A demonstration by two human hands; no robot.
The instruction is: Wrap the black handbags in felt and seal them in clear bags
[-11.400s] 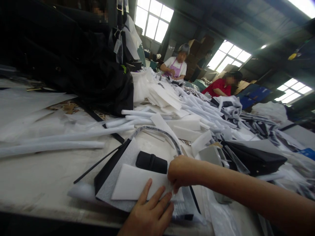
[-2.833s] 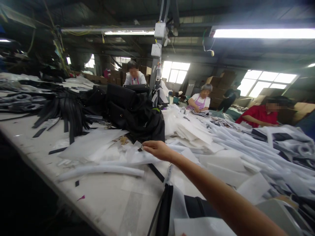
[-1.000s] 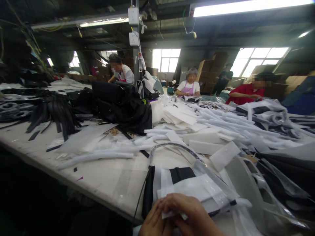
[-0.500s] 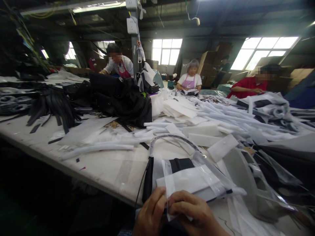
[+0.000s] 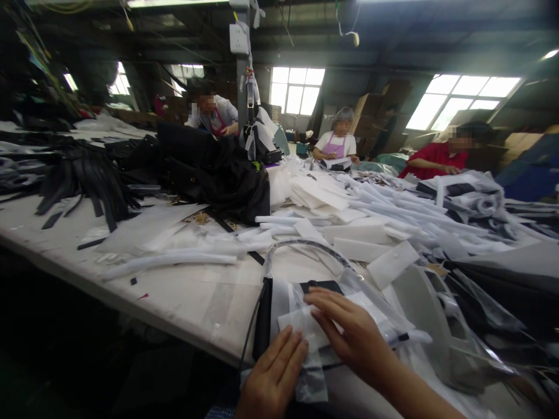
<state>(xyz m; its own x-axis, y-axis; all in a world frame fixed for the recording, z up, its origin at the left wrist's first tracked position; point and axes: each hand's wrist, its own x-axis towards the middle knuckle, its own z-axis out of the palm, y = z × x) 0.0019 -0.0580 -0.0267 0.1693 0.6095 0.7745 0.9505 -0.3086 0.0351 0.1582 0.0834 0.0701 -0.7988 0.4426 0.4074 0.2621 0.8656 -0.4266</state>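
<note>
A black handbag (image 5: 262, 320) lies at the table's near edge, its arched handle (image 5: 308, 242) wrapped in clear film. A white padding sheet (image 5: 292, 319) covers part of its front. Down across the sheet runs a clear plastic strip (image 5: 312, 378), its lower end hanging over the near side. My left hand (image 5: 275, 372) lies with fingers stretched out at the sheet's lower left, beside the strip. With fingers extended, my right hand (image 5: 349, 326) rests over the upper part of the sheet and strip, hiding some of the bag's black front. Neither hand grips anything.
A grey tape dispenser (image 5: 432, 326) stands right of the bag. Behind lie white foam tubes (image 5: 393, 203), loose white sheets (image 5: 358, 249) and a black fabric pile (image 5: 218, 169). Black strips (image 5: 82, 180) spread at left. Three people work across the table, one in a red top (image 5: 437, 160).
Both hands have let go of the plastic strip they pinched at the bag's near edge. The right moved up over the sheet; the left flattened. The strip now lies lower across the front.
</note>
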